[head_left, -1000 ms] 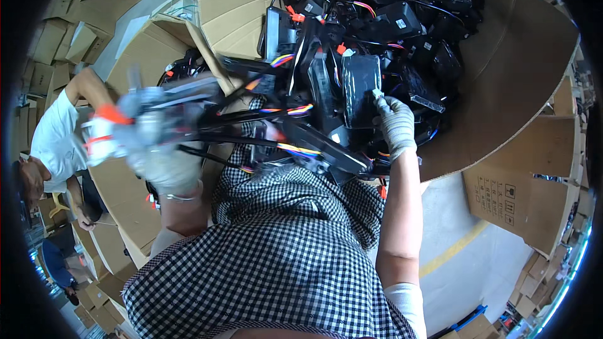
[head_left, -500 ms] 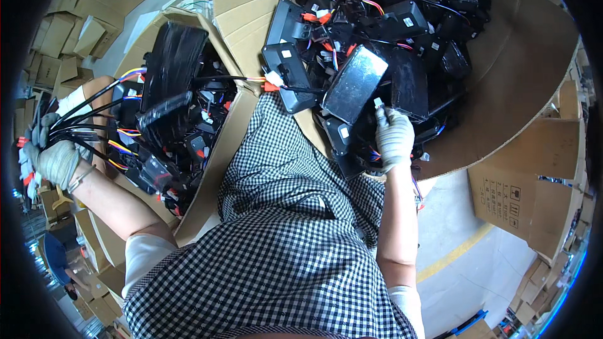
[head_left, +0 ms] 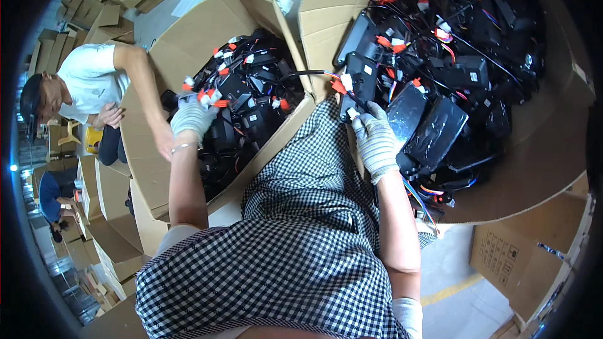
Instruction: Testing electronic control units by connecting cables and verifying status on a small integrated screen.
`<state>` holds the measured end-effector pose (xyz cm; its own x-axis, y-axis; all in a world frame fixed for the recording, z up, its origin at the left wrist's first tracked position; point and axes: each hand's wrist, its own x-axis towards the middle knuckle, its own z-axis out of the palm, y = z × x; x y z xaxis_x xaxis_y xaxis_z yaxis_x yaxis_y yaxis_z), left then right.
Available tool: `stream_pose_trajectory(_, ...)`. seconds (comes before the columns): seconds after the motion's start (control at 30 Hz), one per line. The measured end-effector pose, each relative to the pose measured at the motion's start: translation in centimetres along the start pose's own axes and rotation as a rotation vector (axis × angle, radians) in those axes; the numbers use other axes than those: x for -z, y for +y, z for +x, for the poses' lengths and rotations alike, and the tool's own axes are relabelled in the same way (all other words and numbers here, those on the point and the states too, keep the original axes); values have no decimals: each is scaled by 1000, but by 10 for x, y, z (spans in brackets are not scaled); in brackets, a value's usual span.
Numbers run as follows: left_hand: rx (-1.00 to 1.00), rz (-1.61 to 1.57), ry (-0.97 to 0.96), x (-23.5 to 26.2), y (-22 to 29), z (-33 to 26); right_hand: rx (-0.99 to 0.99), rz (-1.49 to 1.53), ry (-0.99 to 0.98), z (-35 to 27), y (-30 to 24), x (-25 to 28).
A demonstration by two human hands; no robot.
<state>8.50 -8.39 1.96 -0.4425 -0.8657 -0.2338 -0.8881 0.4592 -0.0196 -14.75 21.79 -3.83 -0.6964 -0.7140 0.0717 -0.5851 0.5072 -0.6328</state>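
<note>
"Right hand (head_left: 377, 144)?"
"Pinching white connector (head_left: 353, 113), poking up-left past fingertips; axis too small to read. Black box (head_left: 407, 112) right of fingers, long axis slants up-right."
"Left hand (head_left: 193, 120)?"
"Plugs (head_left: 212, 98) by fingertips; can't tell grip."

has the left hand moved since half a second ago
Yes. Judged against the left-hand carton, the left hand has moved to the right, closer to the carton's right-hand edge.

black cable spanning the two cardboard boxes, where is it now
Upper middle of the head view: the black cable crosses from the left cardboard box towards the right one, its orange and white connectors up-left of the white-gloved right hand.
</note>
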Motion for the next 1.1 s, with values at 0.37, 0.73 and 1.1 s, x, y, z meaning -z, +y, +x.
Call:
stream_pose_trajectory(0.37, 64, -2221, -988, -43, 143, 30, -221, 106, -95, -2, -7, 15)
stream_pose_trajectory(0.73, -611, -2237, -235, 68, 170, -33, -14, -38, -297, -67, 20, 34)
stream_pose_trajectory(1.1, -808, -1490, -1157, 6, 269, -194, -335, 1180, 421, -176, -3, 156)
